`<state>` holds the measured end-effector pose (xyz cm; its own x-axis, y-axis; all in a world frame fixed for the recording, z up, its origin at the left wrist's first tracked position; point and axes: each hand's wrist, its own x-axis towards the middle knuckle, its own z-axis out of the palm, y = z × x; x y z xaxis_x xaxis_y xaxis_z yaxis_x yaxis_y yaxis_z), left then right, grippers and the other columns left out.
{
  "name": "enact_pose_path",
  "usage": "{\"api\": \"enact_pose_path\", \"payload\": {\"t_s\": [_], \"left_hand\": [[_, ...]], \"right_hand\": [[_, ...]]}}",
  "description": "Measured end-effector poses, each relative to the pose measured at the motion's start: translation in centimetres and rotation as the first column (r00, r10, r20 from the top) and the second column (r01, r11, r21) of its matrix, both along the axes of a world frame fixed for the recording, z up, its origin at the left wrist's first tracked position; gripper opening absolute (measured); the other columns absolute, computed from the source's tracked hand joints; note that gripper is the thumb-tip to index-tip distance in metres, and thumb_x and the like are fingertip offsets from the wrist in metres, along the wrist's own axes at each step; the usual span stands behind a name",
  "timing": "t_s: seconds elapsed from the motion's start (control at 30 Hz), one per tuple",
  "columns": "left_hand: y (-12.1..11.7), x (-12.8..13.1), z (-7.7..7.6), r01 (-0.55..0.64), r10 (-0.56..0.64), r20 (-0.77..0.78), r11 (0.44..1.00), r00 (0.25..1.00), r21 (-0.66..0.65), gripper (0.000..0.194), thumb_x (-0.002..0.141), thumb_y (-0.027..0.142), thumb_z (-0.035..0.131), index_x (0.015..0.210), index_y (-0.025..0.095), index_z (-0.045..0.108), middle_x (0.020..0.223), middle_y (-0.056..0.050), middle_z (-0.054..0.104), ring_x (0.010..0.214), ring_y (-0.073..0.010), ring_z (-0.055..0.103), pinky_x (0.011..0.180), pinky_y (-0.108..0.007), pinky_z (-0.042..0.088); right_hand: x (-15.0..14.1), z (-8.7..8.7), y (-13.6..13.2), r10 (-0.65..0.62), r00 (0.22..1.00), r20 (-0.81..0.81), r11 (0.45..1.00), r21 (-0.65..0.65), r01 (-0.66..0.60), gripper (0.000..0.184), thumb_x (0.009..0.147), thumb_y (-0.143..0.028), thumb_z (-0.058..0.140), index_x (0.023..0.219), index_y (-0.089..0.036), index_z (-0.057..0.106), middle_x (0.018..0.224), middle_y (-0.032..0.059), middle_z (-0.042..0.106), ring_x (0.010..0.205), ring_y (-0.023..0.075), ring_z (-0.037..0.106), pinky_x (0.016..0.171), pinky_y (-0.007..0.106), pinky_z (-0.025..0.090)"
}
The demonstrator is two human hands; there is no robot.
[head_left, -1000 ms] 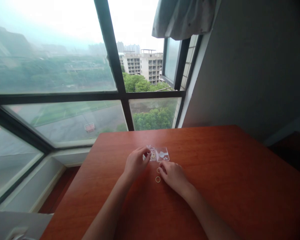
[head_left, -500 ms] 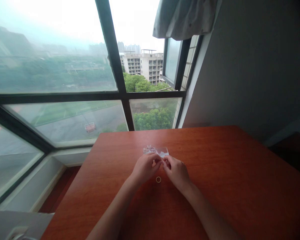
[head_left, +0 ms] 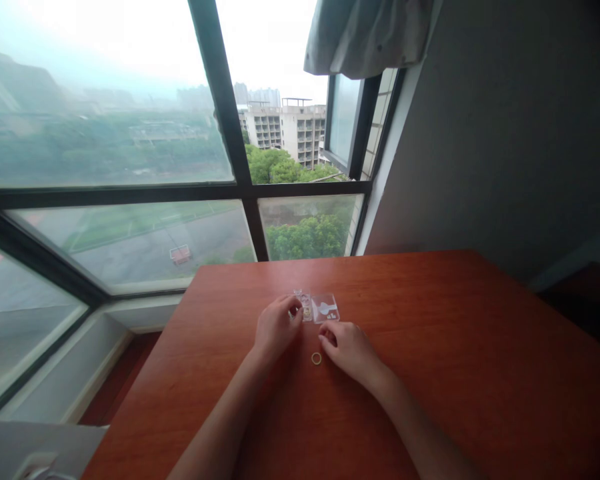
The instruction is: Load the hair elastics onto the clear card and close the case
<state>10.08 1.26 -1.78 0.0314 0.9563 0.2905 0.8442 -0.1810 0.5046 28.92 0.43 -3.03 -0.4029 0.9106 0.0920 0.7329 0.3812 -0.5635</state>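
Note:
A small clear plastic case (head_left: 320, 309) lies open on the red-brown wooden table (head_left: 455, 347), with tiny pale pieces inside. My left hand (head_left: 275, 327) rests at the case's left edge, fingers curled and fingertips pinched at it. My right hand (head_left: 347, 347) lies just below the case with its fingers curled under; what they hold, if anything, is hidden. One small gold ring (head_left: 317, 359) lies on the table between my hands, close to my right fingertips.
A large window with a dark frame (head_left: 240, 190) runs along the table's far and left sides. A grey wall (head_left: 505, 133) stands to the right. A curtain (head_left: 365, 37) hangs at the top. The table's left edge drops to a white sill (head_left: 115, 320).
Half a second ago both hands met in front of the case. They have since parted: my left went back to the case's left edge, my right drew down toward the ring.

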Motion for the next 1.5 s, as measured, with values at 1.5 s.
{"api": "enact_pose_path", "payload": {"t_s": [1.5], "left_hand": [[-0.9,2.0,0.6,0.278,-0.282,-0.053,0.958,0.958,-0.074,0.015,0.085,0.022,0.050,0.081,0.021,0.065,0.086,-0.003,0.063,0.070,-0.0133,0.057,0.064,-0.023,0.040]], "right_hand": [[0.1,-0.1,0.3,-0.107,0.990,-0.096,0.985,0.126,0.119,0.014,0.089,-0.027,0.051,0.086,-0.023,0.064,0.078,0.0016,0.068,0.073,0.0172,0.062,0.064,0.024,0.036]]}}
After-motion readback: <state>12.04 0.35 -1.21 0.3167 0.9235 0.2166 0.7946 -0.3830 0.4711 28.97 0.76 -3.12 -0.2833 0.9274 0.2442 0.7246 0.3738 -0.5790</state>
